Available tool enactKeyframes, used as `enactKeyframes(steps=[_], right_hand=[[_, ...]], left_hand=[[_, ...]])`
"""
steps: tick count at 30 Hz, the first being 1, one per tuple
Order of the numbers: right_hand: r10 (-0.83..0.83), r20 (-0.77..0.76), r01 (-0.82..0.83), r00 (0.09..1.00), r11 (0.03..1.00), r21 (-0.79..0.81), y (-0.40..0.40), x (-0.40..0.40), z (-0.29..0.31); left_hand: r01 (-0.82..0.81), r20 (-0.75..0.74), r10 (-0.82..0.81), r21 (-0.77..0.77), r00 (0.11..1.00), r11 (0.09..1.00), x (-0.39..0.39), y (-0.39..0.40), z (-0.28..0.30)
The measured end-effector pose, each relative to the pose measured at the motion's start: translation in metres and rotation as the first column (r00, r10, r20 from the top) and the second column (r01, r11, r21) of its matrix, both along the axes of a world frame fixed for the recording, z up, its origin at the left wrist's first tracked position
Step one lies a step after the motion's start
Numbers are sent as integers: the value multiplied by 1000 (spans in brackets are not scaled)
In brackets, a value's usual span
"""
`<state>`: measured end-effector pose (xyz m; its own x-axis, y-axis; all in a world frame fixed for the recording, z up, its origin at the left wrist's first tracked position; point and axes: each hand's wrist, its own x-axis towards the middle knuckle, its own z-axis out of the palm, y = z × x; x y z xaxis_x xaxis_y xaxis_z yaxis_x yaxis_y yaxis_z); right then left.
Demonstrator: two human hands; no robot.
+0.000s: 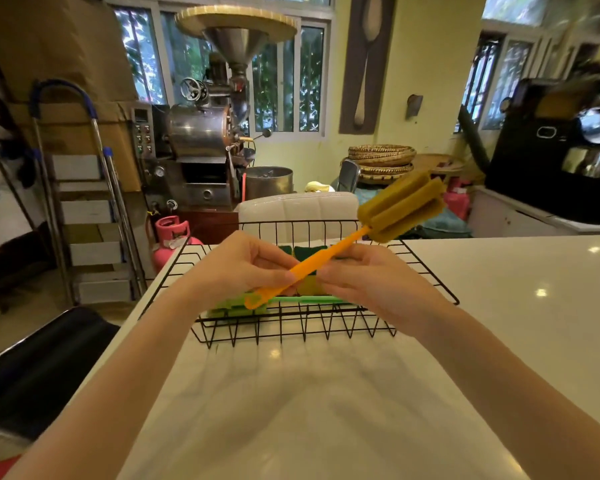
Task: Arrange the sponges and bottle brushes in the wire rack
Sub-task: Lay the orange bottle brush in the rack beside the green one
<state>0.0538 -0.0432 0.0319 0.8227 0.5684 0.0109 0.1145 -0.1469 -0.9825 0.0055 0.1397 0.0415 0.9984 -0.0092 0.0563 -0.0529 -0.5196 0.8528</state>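
A black wire rack (pixel 293 329) stands on the white counter in front of me. Above it I hold an orange bottle brush (pixel 329 252) with a mustard sponge head (pixel 400 206) pointing up and to the right. My left hand (pixel 248 261) pinches the handle near its hooked end. My right hand (pixel 368 275) grips the handle a little further up. Inside the rack lies a green bottle brush (pixel 243 306), its handle running to the right. Dark green and yellow sponges (pixel 305 252) lie at the back of the rack, partly hidden by my hands.
The white counter (pixel 499 289) stretches to the right and toward me. A white chair back (pixel 298 211) stands just behind the rack. A pink gas cylinder (pixel 170 237), a step ladder (pixel 84 202) and a metal roasting machine (pixel 205 133) are beyond the counter's left edge.
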Motion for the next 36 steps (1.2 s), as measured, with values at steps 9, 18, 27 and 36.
enactKeyframes(steps=[9, 18, 27, 36], right_hand=[[108, 347, -142, 932, 987, 75, -50, 2, 49], [312, 457, 45, 833, 785, -618, -45, 48, 7], [268, 420, 46, 867, 796, -603, -41, 71, -19], [305, 363, 4, 880, 761, -649, -37, 73, -23]], left_hand=[[-108, 172, 50, 350, 984, 931, 1, 16, 5], [-51, 78, 16, 466, 997, 883, 12, 21, -13], [79, -28, -74, 482, 997, 873, 18, 18, -31], [179, -272, -56, 454, 961, 873, 23, 21, -35]])
